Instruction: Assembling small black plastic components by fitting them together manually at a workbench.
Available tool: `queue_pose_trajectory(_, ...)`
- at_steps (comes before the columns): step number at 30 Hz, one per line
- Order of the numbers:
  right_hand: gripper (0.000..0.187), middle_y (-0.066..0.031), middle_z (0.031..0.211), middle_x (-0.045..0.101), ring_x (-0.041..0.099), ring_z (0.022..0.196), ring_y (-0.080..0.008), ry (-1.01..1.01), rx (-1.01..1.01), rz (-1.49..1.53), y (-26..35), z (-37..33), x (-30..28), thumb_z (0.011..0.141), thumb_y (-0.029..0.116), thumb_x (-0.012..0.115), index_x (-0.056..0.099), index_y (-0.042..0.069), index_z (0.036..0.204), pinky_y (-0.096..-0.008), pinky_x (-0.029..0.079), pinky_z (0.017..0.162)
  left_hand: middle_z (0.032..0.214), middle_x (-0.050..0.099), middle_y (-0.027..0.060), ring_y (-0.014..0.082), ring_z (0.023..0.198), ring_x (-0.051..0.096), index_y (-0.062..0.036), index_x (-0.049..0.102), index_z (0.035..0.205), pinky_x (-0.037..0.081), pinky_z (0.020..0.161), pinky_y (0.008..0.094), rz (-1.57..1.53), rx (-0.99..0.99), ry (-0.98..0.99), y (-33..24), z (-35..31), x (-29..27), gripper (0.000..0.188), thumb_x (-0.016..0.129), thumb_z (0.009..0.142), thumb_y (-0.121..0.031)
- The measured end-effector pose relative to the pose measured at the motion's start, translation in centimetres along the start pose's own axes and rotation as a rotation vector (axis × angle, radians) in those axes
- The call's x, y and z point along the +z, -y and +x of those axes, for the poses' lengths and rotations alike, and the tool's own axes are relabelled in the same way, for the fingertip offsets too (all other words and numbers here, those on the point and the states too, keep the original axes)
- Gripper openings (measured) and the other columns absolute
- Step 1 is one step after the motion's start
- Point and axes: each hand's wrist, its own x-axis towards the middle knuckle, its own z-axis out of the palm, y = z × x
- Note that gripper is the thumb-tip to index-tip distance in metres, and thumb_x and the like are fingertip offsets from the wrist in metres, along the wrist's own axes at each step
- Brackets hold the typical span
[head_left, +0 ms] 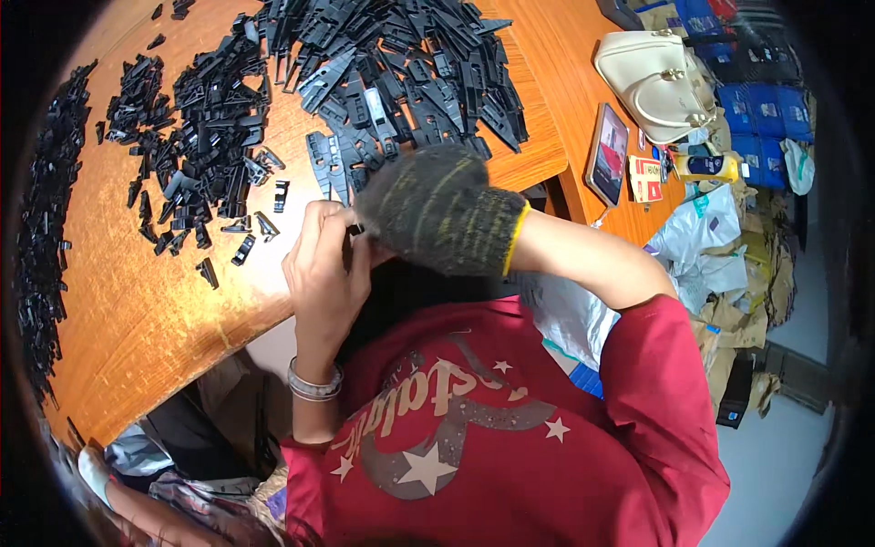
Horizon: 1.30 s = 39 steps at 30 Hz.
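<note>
My bare left hand [324, 264], with bracelets at its wrist, is closed in a pinch at the table's near edge. A small black plastic piece [355, 230] shows in part between its fingers. My right hand [437, 210], in a dark knitted glove with yellow stripes, curls against the left fingertips. Its own fingertips are mostly hidden, and I cannot make out what they grip. Just beyond the hands lies a heap of long, flat black plastic pieces [401, 82]. Small black clip-like parts [210, 137] are scattered to the left of it.
Another band of black parts [50, 201] runs along the far left of the wooden table [182, 319]. At right are a phone [609, 155], a cream handbag [652, 87] and a yellow bottle [711, 167]. Another person's hand [94, 469] rests at the table's lower-left edge.
</note>
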Motion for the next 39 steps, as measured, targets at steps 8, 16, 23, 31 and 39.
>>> queue_pose_trajectory(8,0.039,-0.0086,0.098,0.07,0.069,0.084,-0.0239,0.067,0.406,0.223,2.9,-2.4,-1.8,0.078,0.025,0.077,0.067,0.01,0.113,-0.0314,0.054,0.069,0.105,0.062,0.0147,0.0156,0.082,0.063,0.0017,0.052,0.093,0.051,0.06,0.0255,-0.507,-0.239,0.003,-0.3,-1.1,-1.4,0.019,0.06,0.081,0.014)
queue_pose_trajectory(16,0.035,-0.0123,0.111,0.066,0.065,0.102,-0.0212,-0.105,1.02,1.553,2.4,-4.1,-2.4,0.089,-0.003,0.059,0.057,-0.002,0.124,-0.0321,0.054,0.086,0.095,0.066,0.017,0.0277,0.081,0.071,0.0055,0.056,0.109,0.06,0.068,0.032,-1.236,-0.632,0.145,-0.5,-0.5,-1.8,0.015,0.051,0.097,-0.001)
queue_pose_trajectory(23,0.032,-0.0115,0.111,0.067,0.067,0.098,-0.0188,0.04,1.035,1.352,2.4,-3.4,-2.6,0.093,0.0,0.056,0.058,-0.002,0.124,-0.0288,0.056,0.081,0.081,0.067,0.0142,0.0273,0.071,0.071,0.0062,0.051,0.111,0.06,0.062,0.0312,-1.168,-0.712,0.105,-1.7,-0.2,-1.7,0.018,0.055,0.095,-0.001)
queue_pose_trajectory(31,0.032,-0.0106,0.11,0.067,0.067,0.096,-0.0168,0.034,0.99,1.454,2.5,-3.6,-1.9,0.091,-0.001,0.056,0.06,-0.001,0.123,-0.0288,0.056,0.08,0.079,0.068,0.0164,0.024,0.067,0.071,0.0052,0.052,0.105,0.059,0.058,0.0285,-1.142,-0.707,0.043,-2.4,-0.7,-1.2,0.014,0.057,0.095,-0.002)
queue_pose_trajectory(39,0.033,-0.0102,0.107,0.068,0.066,0.095,-0.0172,-0.067,0.979,1.38,3.2,-4.5,-3.1,0.088,0.002,0.061,0.062,0.0,0.12,-0.0299,0.054,0.083,0.073,0.066,0.0104,0.0155,0.058,0.066,0.0031,0.051,0.095,0.053,0.049,0.0232,-0.952,-0.704,0.07,-3.3,-0.1,-0.3,0.014,0.063,0.091,-0.002)
